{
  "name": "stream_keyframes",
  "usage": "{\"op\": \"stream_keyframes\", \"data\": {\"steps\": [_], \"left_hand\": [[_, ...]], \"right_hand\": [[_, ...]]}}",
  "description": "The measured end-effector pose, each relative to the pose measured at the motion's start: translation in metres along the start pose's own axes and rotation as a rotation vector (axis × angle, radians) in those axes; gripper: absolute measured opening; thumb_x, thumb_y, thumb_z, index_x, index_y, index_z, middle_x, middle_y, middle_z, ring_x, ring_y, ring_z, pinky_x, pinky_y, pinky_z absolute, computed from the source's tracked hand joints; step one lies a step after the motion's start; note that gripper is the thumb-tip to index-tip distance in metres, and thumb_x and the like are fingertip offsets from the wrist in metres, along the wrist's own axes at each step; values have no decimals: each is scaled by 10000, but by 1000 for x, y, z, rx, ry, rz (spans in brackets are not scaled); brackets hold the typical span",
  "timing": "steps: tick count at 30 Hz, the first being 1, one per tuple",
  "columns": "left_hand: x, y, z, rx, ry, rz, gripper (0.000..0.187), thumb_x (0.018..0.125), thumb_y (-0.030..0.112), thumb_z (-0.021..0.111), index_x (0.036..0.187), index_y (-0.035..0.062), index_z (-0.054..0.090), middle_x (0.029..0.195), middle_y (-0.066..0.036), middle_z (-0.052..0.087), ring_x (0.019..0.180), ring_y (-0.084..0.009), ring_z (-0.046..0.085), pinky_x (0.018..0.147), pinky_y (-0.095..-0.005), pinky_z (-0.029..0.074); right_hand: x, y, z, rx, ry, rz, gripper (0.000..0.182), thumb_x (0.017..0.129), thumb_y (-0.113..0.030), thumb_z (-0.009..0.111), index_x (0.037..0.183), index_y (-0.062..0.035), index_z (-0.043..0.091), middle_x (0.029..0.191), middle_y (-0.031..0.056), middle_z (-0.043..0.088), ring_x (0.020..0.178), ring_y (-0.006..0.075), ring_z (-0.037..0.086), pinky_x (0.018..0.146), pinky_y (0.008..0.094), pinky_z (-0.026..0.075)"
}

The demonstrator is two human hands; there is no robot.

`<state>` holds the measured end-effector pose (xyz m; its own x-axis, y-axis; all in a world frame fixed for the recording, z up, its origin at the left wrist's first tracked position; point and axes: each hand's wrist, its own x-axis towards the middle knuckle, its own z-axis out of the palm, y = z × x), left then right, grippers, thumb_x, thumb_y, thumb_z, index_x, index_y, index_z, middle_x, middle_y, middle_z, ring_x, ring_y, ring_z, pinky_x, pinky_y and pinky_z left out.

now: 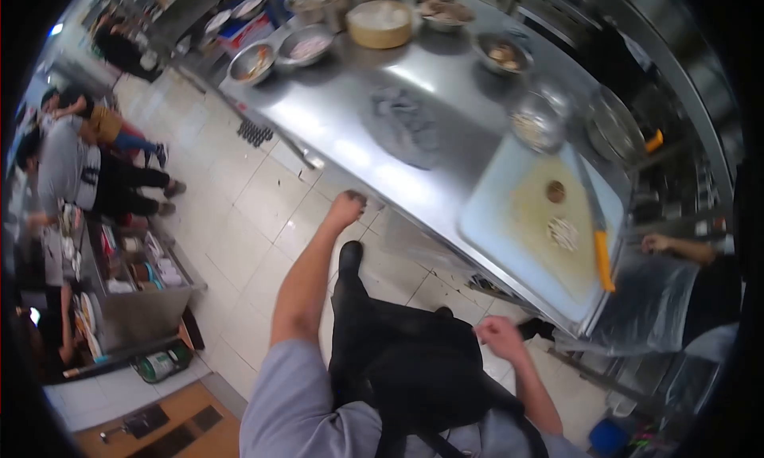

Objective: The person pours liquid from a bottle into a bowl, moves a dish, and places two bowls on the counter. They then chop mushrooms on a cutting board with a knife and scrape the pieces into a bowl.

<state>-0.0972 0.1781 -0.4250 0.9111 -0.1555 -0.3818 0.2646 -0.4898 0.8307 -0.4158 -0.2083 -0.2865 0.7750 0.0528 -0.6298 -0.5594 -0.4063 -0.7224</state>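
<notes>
Beside the near edge of the steel table, my left hand is held out with its fingers curled. A dark patch shows at its fingertips; whether it holds something I cannot make out. My right hand hangs below the table's right part, loosely closed, with nothing visible in it. On the table lies a white cutting board, apart from both hands. It carries a knife with an orange handle, a round brown piece and a small pile of pale sliced pieces.
A grey crumpled plastic sheet lies mid-table. Metal bowls of food and a round bamboo steamer stand at the back. Another person's hand shows at right. Several people and a steel cart are at left.
</notes>
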Motion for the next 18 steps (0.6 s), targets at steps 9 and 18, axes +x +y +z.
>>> {"op": "stream_keyframes", "data": {"steps": [9, 18], "left_hand": [[151, -109, 134, -1637, -573, 302, 488, 1066, 313, 533, 1459, 28, 481, 1433, -135, 565, 1292, -271, 549, 1125, -446, 444], [170, -102, 85, -1050, -864, 328, 484, 1055, 295, 543, 1454, 27, 482, 1426, -133, 568, 1277, -272, 557, 1118, -452, 447]], "right_hand": [[175, -28, 124, 4, 66, 214, 245, 977, -272, 621, 989, -29, 647, 788, 59, 656, 679, 182, 654, 619, 338, 544], [320, -66, 152, -477, 345, -78, 418, 991, -297, 617, 1260, 23, 622, 1173, 208, 678, 1101, 340, 657, 909, 484, 546]]}}
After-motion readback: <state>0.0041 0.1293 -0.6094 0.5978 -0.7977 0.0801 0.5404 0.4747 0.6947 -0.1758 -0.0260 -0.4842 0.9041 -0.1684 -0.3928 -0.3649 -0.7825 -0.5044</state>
